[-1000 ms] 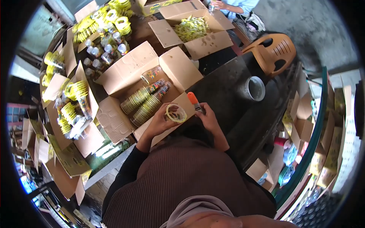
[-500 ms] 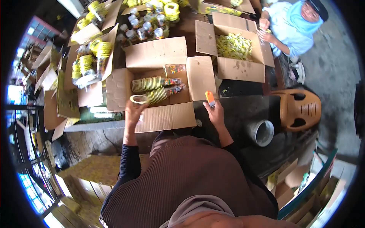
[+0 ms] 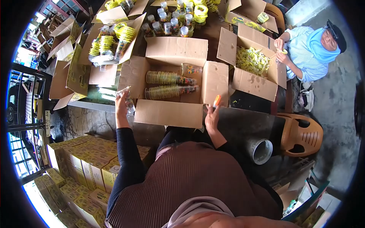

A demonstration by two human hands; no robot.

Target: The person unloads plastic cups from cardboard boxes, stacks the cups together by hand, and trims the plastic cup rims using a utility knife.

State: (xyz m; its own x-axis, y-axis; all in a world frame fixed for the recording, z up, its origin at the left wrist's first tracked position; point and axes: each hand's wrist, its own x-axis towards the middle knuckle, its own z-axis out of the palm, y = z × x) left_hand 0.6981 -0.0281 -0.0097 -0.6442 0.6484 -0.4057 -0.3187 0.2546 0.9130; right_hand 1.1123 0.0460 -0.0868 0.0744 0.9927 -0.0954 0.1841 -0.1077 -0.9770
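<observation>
My left hand (image 3: 121, 108) is closed around a clear printed plastic cup (image 3: 129, 103), tilted, left of the open cardboard box (image 3: 167, 114); its far end is hard to make out. In that box lie two long stacks of nested yellow-rimmed cups, the upper stack (image 3: 161, 77) and the lower stack (image 3: 163, 92). A shorter clear cup (image 3: 191, 68) lies at the back right of the box. By the box's front right corner, my right hand (image 3: 211, 119) grips an orange-handled box cutter (image 3: 217, 101).
Capped jars (image 3: 167, 27) stand behind the box. Another carton (image 3: 110, 76) holding yellow-rimmed cups is at left; a carton of yellow strips (image 3: 254, 78) is at right, beside a co-worker (image 3: 308, 53). A grey pipe-like cylinder (image 3: 262, 151) and brown chair (image 3: 302, 135) are nearer right.
My left hand has moved left, off the box's front flap, and the cup has turned from rim-up to side-on. The right hand keeps the cutter near the corner. The whole view has shifted.
</observation>
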